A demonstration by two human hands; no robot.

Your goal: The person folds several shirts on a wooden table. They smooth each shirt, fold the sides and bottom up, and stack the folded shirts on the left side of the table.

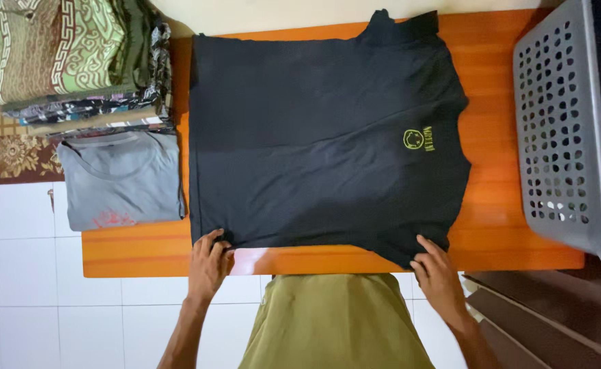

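Olive-green cloth [335, 321] covers the person's lap at the bottom of the view, with white floor tiles [27, 273] to one side. Just beyond it, the left hand [208, 263] pinches the near hem corner of a black T-shirt [314, 137], fingers curled tight on the fabric at the table's near edge. The right hand [439, 273] grips the near sleeve of the same shirt, fingers closed over the cloth.

The black T-shirt lies spread flat across the orange wooden table [499, 205], its hem toward the left and its collar toward the right, and a small yellow-green round emblem [420, 139] shows on its chest. A bare strip of table shows between the two hands.

Left of the shirt, a folded grey T-shirt [119, 181] lies at the table's end, touching the black one's hem edge. Farther off, a stack of folded patterned clothes [68, 55] in green and brown sits beyond the grey one. On the right, a grey perforated laundry basket [560, 130] rests at the table's other end, apart from the shirt.
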